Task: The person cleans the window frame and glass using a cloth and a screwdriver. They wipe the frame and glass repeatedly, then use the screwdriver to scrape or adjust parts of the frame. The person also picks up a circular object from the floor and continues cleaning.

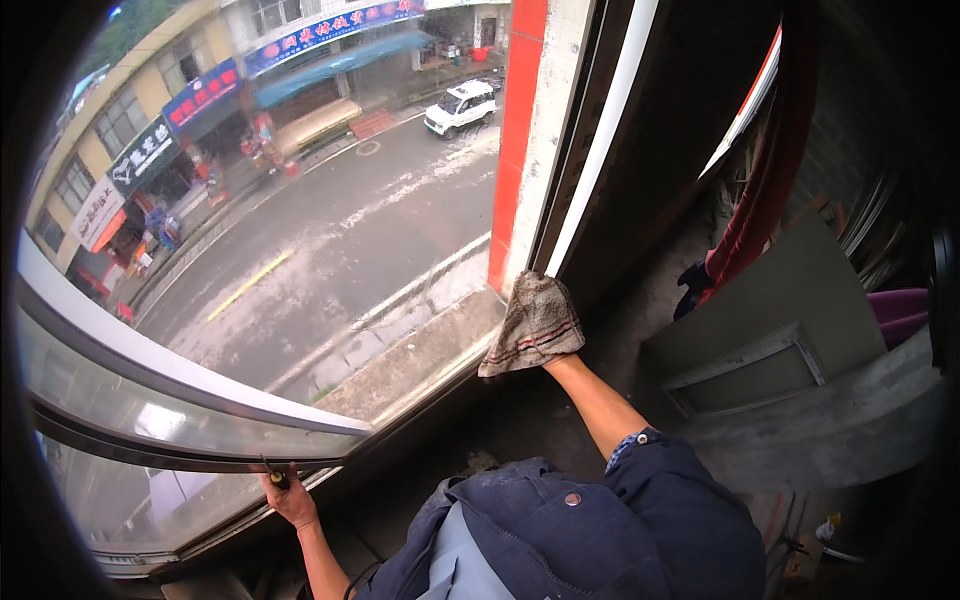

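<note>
Window (pixel 160 420) takes up L & ctr. of view; white upright (pixel 604 140) on its R, dark rail (pixel 180 461) along lower L. Grey-brown cloth (pixel 535 320) w/ striped border is at upright's btm end. R hand hidden under cloth, can't tell grip. L hand (pixel 290 502) closed round sm. yellow-&-black-handled tool (pixel 279 481) just beside rail.

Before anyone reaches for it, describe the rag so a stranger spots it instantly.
Follow the tall white window frame down to its lower end. There, at the end of the bare right forearm, is the rag. It is grey-brown with dark and red stripes, unlike the blue jacket.
</note>
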`<state>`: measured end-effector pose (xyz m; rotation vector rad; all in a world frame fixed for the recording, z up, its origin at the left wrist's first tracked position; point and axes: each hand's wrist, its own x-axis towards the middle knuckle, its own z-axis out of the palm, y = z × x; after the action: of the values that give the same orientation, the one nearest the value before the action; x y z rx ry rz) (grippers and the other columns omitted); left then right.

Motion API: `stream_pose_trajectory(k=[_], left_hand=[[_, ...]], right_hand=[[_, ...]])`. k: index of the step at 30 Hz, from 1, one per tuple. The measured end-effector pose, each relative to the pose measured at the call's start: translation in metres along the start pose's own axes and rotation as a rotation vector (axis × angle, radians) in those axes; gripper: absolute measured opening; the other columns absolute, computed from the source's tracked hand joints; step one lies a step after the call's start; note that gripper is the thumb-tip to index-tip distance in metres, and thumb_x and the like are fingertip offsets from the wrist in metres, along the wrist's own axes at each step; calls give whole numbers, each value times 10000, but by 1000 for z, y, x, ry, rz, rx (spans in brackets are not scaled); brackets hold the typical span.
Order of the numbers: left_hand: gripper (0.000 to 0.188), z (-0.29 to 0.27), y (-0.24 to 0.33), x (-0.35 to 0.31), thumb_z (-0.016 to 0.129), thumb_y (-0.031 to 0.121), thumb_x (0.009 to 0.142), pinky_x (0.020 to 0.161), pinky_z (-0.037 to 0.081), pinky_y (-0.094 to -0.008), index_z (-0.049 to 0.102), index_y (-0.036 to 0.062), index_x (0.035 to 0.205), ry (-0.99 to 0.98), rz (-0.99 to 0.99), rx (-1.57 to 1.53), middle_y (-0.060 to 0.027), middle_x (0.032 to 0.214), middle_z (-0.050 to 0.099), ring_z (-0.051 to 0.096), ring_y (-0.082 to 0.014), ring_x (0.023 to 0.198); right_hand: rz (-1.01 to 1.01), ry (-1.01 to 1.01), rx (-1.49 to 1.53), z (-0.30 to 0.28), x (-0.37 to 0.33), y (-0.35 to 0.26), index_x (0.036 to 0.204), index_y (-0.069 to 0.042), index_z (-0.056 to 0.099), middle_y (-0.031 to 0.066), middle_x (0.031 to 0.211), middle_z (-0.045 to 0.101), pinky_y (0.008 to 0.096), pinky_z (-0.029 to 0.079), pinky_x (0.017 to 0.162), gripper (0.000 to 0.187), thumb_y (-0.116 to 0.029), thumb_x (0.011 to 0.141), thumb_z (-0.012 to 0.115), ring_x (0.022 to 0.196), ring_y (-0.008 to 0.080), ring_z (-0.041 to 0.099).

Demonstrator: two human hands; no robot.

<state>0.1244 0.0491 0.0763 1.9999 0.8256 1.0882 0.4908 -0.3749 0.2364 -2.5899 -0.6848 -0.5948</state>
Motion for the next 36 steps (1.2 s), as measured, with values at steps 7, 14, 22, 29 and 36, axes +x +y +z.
stream_pose_trajectory(k=[7,14,22,29,36], left_hand=[[494,2,3,0,820,29,921,950,541,-336,619,-10,1370,-45,-89,15,-104,1214,718,688,-209,1045],[387,-6,-2,-2,835,113,933,921,535,-379,638,-10,1243,-33,-69,97,-114,1093,708,686,-270,1015],[487,1,8,-5,812,175,975,908,534,-314,618,11,1391,-37,-49,100,-64,1125,738,666,-165,981],[459,-5,15,-8,805,174,979,890,536,-321,617,-2,1358,-5,-19,116,-84,1081,735,667,-200,948],[360,5,23,0,825,76,893,815,530,-412,636,13,1192,0,10,98,-146,1010,651,646,-360,870]], right_hand=[[64,133,-48,-50,35,10,1027,-16,657,241,995,665,486,547,847,258,-245,907,655,991,418,676],[-323,776,-77,-229,248,-25,1117,-26,602,227,1098,612,476,510,912,294,-255,933,605,1074,396,626],[-420,885,-89,-256,301,-58,1221,-37,539,209,1216,551,464,467,988,345,-266,963,548,1170,372,568],[-344,656,-64,-121,195,-14,1312,-47,485,194,1319,498,454,430,1053,397,-276,988,498,1253,350,518],[-306,670,-35,-133,194,-21,1403,-56,430,179,1422,445,444,392,1119,452,-286,1014,448,1336,329,467]])
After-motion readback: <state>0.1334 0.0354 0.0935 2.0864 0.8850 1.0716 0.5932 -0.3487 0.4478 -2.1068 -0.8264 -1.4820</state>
